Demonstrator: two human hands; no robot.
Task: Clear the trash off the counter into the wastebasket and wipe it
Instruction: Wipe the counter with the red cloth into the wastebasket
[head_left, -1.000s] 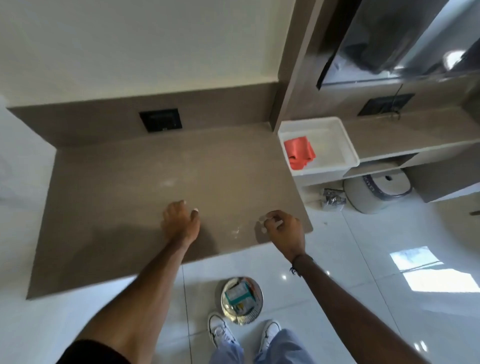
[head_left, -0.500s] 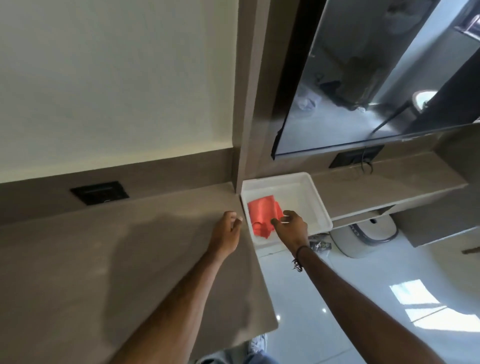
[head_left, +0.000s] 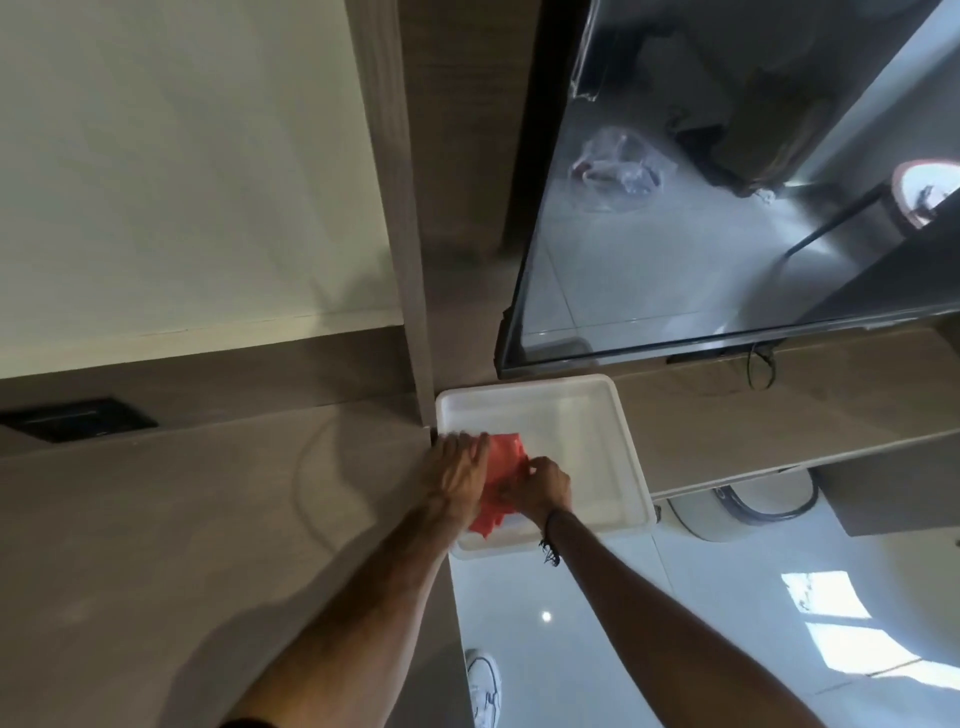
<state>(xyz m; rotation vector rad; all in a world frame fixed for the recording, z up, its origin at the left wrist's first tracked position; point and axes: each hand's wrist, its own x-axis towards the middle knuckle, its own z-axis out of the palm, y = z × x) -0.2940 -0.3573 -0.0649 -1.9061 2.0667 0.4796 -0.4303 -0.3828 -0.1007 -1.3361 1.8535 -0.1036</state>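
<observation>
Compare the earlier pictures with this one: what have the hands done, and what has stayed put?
Both hands left the counter and reached right into the white tray. The right hand now grips the red cloth; the left hand rests on it. The cloth remains inside the tray, which has not moved.

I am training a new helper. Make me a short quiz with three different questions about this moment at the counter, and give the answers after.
1. True or false: the red cloth lies inside the white tray.
2. Which hands touch the cloth? A) only the left hand B) only the right hand C) both
3. Fill in: the right wrist wears a dark ____.

Key:
1. True.
2. C. Both hands are on the cloth, the left at its left edge, the right gathering its middle.
3. Bracelet.
</observation>
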